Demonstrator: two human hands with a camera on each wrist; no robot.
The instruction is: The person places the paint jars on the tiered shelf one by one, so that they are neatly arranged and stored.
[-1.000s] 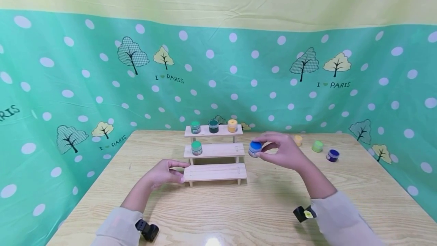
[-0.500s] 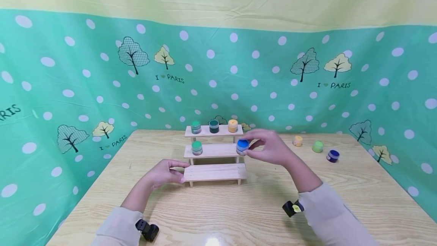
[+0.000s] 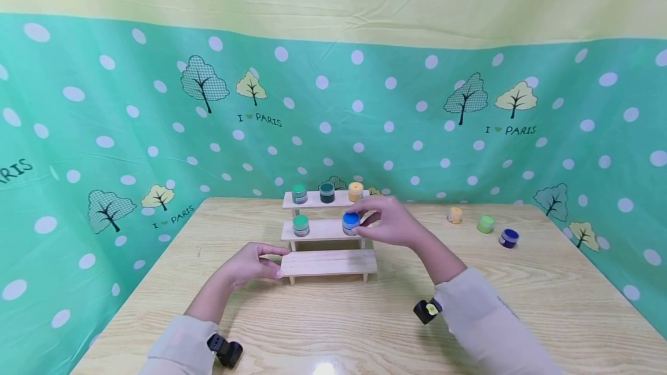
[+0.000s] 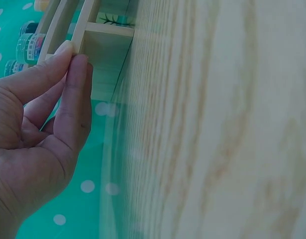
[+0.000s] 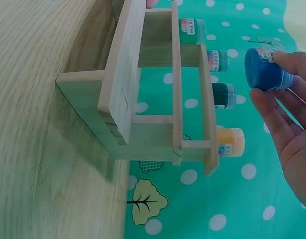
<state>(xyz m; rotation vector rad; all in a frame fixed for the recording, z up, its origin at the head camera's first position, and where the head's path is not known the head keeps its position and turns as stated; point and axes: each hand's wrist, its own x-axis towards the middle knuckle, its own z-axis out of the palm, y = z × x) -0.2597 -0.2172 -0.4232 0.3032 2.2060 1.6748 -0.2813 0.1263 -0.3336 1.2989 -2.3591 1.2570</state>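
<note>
My right hand (image 3: pixel 388 221) pinches a blue paint jar (image 3: pixel 351 222) by its side between thumb and fingers. The jar hangs over the right part of the middle step of a three-tier wooden display stand (image 3: pixel 328 263); in the right wrist view a gap shows between jar and wood. At the stand's lowest step, my left hand (image 3: pixel 253 263) pinches the left end between thumb and fingers. A green paint jar (image 3: pixel 300 225) sits at the middle step's left end. The top step bears a green jar (image 3: pixel 299 194), a dark green jar (image 3: pixel 326 192) and an orange-yellow jar (image 3: pixel 355 191).
On the wooden table (image 3: pixel 333 328) to the right stand an orange-yellow jar (image 3: pixel 454 215), a light green jar (image 3: pixel 486 224) and a dark blue jar (image 3: pixel 509 238). A dotted green and yellow cloth (image 3: pixel 333 103) hangs behind the table.
My right hand has carried the blue paint jar leftward, from beside the stand to over its middle step. The left hand has kept its place on the lowest step.
</note>
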